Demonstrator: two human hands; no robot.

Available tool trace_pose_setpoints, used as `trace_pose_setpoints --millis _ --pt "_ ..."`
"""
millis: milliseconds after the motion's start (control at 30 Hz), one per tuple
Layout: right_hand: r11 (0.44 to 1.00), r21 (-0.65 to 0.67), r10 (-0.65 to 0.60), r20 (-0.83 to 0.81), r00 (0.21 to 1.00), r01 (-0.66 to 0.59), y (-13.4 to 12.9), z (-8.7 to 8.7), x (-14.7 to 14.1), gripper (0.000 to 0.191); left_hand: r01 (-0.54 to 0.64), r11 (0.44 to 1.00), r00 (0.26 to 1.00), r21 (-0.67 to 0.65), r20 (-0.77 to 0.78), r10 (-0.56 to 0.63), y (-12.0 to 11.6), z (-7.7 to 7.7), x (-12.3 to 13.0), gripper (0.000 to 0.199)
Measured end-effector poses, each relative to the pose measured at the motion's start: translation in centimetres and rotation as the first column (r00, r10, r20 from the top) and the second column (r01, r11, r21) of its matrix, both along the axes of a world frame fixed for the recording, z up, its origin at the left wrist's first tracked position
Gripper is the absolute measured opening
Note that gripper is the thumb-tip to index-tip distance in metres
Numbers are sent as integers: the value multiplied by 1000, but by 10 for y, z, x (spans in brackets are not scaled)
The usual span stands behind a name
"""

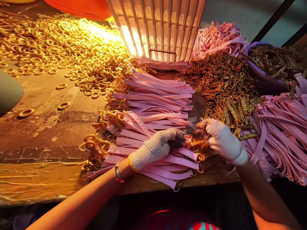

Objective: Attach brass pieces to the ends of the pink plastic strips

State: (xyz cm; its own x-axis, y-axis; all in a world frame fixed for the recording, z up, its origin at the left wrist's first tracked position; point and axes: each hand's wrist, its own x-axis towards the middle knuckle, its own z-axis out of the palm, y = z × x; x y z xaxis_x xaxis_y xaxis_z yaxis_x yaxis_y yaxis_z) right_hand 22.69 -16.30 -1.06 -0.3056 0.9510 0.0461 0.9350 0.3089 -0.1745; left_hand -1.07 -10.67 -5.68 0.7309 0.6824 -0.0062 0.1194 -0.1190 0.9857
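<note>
My left hand point(159, 145), in a white knit glove with dark dots, rests over a row of pink straps point(155, 105). Its fingers are curled together towards the right; what they hold, if anything, is hidden. My right hand point(222, 139), in a white glove with dark fingertips, is just to the right. Its fingers are bent closed and slightly blurred, so anything in them cannot be made out. Between and below the two hands lie gold-coloured metal pieces point(200, 145) on the strap ends. Gold rings point(105, 147) sit at the straps' left ends.
Loose gold rings point(59, 48) cover the table's point(48, 124) back left. Gold metal links point(223, 76) are heaped at the right, beside a purple basin point(271, 80) of similar pieces. More pink straps point(280, 137) lie at the right edge. A ribbed translucent panel point(158, 28) stands behind.
</note>
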Motion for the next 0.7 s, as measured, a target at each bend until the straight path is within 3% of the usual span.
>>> trace_pose_setpoints --millis 100,200,300,333,400,500,600,700 --pt "999 10 44 184 982 -46 24 -20 31 31 -132 952 987 -276 50 152 0 9 -1 32" --pt "996 -4 83 289 954 -86 37 -42 46 29 -219 783 943 -582 79 322 2 25 -5 45" --pt "993 16 108 227 968 -114 40 -53 53 35 -135 584 928 -800 104 357 2 41 -14 45" --pt "991 34 120 171 978 -127 40 -54 54 38 -121 548 927 -828 104 362 1 43 -16 41" --pt "985 115 125 11 992 -125 40 -51 55 41 -125 557 928 -821 101 358 -3 43 -19 32" --pt "963 267 120 -276 954 -44 38 -40 43 31 -147 641 939 -753 97 330 -9 35 -17 33" --pt "964 267 136 -509 850 5 32 -25 18 26 -191 698 935 -690 88 343 -15 29 -13 38" --pt "971 227 196 -552 810 -81 21 -15 -9 28 -284 772 933 -568 24 360 -19 31 -9 34"
